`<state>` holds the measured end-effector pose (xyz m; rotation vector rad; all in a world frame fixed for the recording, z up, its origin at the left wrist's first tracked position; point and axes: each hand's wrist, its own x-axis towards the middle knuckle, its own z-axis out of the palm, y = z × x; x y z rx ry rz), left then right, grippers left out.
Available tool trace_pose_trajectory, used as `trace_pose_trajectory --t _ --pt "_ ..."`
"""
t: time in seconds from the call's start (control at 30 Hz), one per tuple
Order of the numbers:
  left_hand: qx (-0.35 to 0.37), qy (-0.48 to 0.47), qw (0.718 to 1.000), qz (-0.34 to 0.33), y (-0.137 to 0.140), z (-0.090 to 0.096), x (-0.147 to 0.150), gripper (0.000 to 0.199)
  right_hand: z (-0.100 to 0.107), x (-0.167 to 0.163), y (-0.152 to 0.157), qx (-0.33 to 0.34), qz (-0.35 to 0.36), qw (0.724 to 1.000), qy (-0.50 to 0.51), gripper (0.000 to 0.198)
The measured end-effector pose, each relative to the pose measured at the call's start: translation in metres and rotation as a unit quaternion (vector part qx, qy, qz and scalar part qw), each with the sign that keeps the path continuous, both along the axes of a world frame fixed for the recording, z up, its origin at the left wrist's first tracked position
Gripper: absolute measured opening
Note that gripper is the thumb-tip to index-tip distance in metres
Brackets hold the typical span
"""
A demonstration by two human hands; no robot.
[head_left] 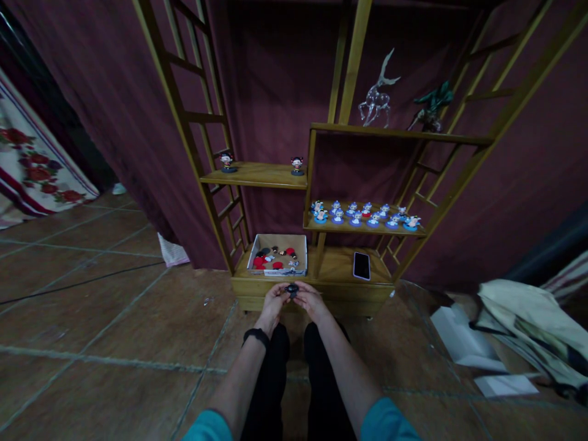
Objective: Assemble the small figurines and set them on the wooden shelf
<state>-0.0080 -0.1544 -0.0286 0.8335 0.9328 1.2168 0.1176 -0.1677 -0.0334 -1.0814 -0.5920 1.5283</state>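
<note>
Above and beyond the left grip [274, 300], toward its left, a small figurine [227, 162] stands near the end of a raised shelf [257, 175]; a forearm reaching up there could knock it over. The left grip itself is closed, its fingertips pinching one side of a small dark piece [292, 290]. Just ahead of it, on the low shelf, sits an open box [288, 243] with red, black and white parts [260, 261] loose inside. Parts that small could easily be mixed up, or be scattered if a wrist catches the rim.

Between the two grips is the dark piece, held out before the shelf's front edge with only fingertips on it. If either side slips, it would probably drop toward the tiled floor [184, 318]; its details are too small to tell. Beyond it, higher up, a second figurine [297, 165] stands near the shelf's right end, open to a similar bump.

The right grip [310, 300] is closed on the piece's other side. Ahead and to its right, a phone [361, 266] lies flat; above that, closely set small figures [356, 217] could topple one another if brushed.
</note>
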Motion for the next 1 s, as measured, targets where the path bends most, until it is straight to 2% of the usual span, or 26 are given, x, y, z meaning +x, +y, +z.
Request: trace_pose_trajectory --t 0.6,1.0 --pt "-0.044 0.008 0.999 -0.015 0.004 -0.006 -0.001 0.029 0.001 -0.004 0.001 -0.014 -0.02 1.0 -0.002 0.025" --pt "-0.063 0.006 0.998 -0.008 0.007 -0.01 0.0 0.027 -0.003 -0.004 0.001 -0.007 -0.007 1.0 0.002 0.029"
